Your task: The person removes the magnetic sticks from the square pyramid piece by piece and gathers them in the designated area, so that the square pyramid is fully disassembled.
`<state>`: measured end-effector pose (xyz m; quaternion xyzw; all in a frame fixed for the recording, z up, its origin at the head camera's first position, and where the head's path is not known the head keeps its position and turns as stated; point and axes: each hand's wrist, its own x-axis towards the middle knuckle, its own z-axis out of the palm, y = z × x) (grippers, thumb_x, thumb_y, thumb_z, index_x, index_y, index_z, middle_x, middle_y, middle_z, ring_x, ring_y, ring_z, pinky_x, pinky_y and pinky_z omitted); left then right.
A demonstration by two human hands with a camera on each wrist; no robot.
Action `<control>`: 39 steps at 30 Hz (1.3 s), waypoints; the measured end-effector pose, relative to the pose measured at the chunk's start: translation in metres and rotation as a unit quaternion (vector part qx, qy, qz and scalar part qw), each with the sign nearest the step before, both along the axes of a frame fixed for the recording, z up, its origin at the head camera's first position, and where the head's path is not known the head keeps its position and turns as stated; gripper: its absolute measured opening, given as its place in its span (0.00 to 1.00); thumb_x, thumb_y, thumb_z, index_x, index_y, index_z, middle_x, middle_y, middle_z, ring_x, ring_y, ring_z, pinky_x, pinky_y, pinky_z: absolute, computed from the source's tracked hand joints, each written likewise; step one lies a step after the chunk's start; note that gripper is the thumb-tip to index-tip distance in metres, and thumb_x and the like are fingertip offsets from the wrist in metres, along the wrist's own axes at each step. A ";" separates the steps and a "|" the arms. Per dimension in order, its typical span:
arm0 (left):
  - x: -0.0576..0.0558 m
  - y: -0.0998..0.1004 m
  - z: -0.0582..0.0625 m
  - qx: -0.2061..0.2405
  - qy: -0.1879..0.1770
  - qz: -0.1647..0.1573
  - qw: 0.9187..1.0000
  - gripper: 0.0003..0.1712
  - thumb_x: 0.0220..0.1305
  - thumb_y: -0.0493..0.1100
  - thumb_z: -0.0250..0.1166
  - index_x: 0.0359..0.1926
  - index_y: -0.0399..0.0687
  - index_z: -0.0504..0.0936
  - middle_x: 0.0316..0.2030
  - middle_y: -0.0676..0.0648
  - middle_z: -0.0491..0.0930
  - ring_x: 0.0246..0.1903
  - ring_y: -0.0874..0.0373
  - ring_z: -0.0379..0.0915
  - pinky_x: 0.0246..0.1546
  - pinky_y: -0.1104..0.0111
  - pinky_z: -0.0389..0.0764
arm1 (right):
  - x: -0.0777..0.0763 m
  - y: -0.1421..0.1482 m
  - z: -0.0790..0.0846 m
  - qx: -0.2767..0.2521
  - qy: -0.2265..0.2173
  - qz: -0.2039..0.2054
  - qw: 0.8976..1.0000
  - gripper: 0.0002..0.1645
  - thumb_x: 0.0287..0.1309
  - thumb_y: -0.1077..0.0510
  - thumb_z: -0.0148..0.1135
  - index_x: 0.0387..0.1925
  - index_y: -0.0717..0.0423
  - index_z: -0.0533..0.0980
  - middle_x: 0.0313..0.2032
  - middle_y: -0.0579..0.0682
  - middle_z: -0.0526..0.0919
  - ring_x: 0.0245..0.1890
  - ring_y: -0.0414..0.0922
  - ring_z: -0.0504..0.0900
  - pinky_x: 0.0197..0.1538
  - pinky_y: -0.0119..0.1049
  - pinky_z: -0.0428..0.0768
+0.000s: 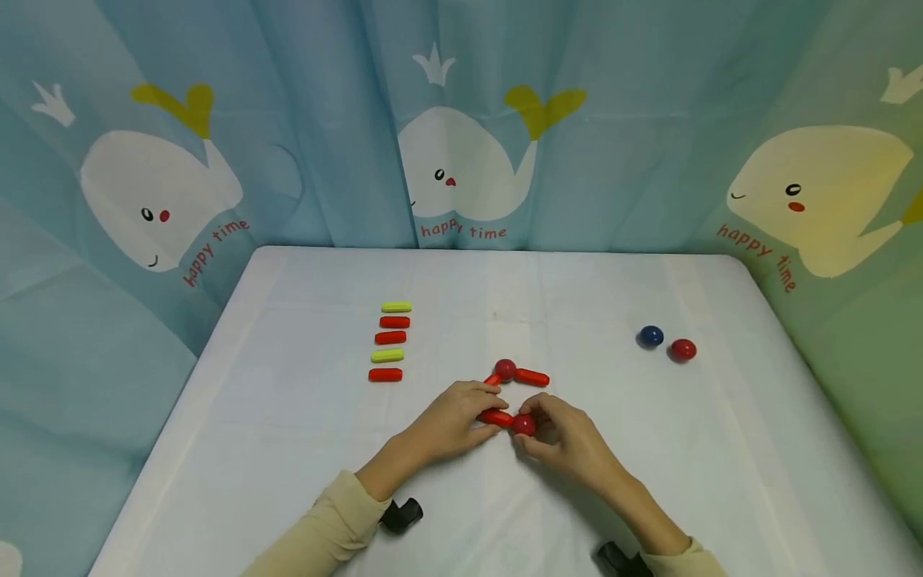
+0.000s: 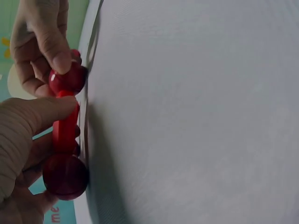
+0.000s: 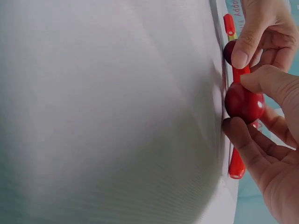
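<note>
My left hand (image 1: 457, 417) pinches a short red rod (image 1: 496, 417), its thumb laid along it in the left wrist view. At the rod's right end is a glossy red ball (image 1: 523, 424), held between the thumb and fingers of my right hand (image 1: 570, 441). Another dark red ball (image 2: 65, 177) sits at the rod's other end, under my left hand and hidden in the head view. Just beyond my hands, a red ball (image 1: 505, 369) joins two more red rods, the right one (image 1: 532, 377) pointing right and the left one partly covered by my left fingers.
On the white table (image 1: 303, 449), a column of loose rods lies to the left: several red, such as the nearest rod (image 1: 385, 374), and two yellow-green, one the far rod (image 1: 397, 307). A blue ball (image 1: 651, 336) and a red ball (image 1: 682, 350) rest at the right. A whale-print curtain (image 1: 324, 160) hangs behind.
</note>
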<state>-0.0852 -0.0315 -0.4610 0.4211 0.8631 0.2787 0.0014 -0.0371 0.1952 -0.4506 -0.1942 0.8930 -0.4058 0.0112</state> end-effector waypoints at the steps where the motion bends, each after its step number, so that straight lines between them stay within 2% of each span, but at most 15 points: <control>1: 0.000 0.001 0.000 -0.001 -0.003 0.000 1.000 0.16 0.65 0.43 0.72 0.53 0.44 0.86 0.54 0.47 0.86 0.61 0.53 0.77 0.65 0.59 0.73 | 0.000 0.001 0.000 -0.006 0.000 0.000 1.000 0.22 0.50 0.68 0.78 0.45 0.56 0.78 0.39 0.44 0.85 0.36 0.37 0.84 0.43 0.35 0.86; 7: 0.001 0.003 -0.001 0.010 -0.013 0.007 1.000 0.16 0.66 0.42 0.71 0.53 0.43 0.86 0.54 0.45 0.85 0.60 0.52 0.78 0.64 0.58 0.74 | 0.003 0.003 -0.003 -0.050 0.034 -0.002 0.998 0.24 0.48 0.72 0.75 0.47 0.59 0.77 0.41 0.47 0.86 0.38 0.41 0.85 0.45 0.40 0.87; 13: 0.001 0.003 -0.003 0.037 -0.039 0.016 0.998 0.17 0.68 0.42 0.70 0.54 0.41 0.86 0.58 0.42 0.83 0.61 0.51 0.78 0.64 0.57 0.75 | 0.003 0.004 -0.001 -0.063 0.080 -0.017 0.995 0.25 0.45 0.75 0.75 0.45 0.59 0.77 0.39 0.46 0.86 0.38 0.41 0.85 0.42 0.41 0.87; 21: 0.002 0.003 -0.002 0.042 -0.059 0.017 0.997 0.16 0.70 0.43 0.67 0.54 0.39 0.85 0.58 0.40 0.82 0.62 0.49 0.77 0.65 0.56 0.75 | 0.001 0.004 -0.001 -0.062 0.092 -0.017 0.994 0.25 0.45 0.75 0.75 0.45 0.59 0.77 0.38 0.45 0.85 0.37 0.41 0.84 0.40 0.41 0.87; 26: 0.002 0.005 -0.003 0.032 -0.046 0.009 0.998 0.13 0.71 0.44 0.67 0.52 0.44 0.84 0.49 0.48 0.85 0.49 0.55 0.80 0.57 0.62 0.79 | 0.000 0.005 -0.001 -0.044 0.109 -0.024 0.993 0.24 0.46 0.73 0.75 0.45 0.60 0.77 0.39 0.46 0.85 0.38 0.41 0.84 0.39 0.40 0.87; 29: 0.002 0.006 -0.003 0.017 -0.051 0.006 0.999 0.11 0.72 0.45 0.66 0.50 0.47 0.83 0.44 0.52 0.84 0.43 0.59 0.77 0.52 0.66 0.79 | -0.002 0.010 0.001 -0.027 0.119 -0.052 0.991 0.23 0.47 0.73 0.75 0.46 0.61 0.77 0.40 0.47 0.85 0.38 0.43 0.85 0.39 0.40 0.87; 34: 0.003 0.004 -0.003 0.000 -0.075 0.021 0.997 0.14 0.73 0.47 0.64 0.55 0.47 0.82 0.49 0.51 0.84 0.48 0.58 0.78 0.55 0.65 0.78 | -0.008 0.026 0.009 -0.026 0.103 -0.120 0.987 0.23 0.48 0.73 0.75 0.46 0.61 0.78 0.40 0.49 0.86 0.39 0.44 0.85 0.41 0.35 0.85; 39: 0.003 0.002 -0.003 0.006 -0.086 0.021 0.996 0.13 0.73 0.47 0.65 0.54 0.49 0.82 0.47 0.52 0.84 0.46 0.59 0.77 0.53 0.66 0.78 | -0.010 0.039 0.014 -0.027 0.086 -0.137 0.986 0.22 0.49 0.73 0.75 0.46 0.61 0.78 0.40 0.50 0.87 0.40 0.46 0.85 0.42 0.30 0.83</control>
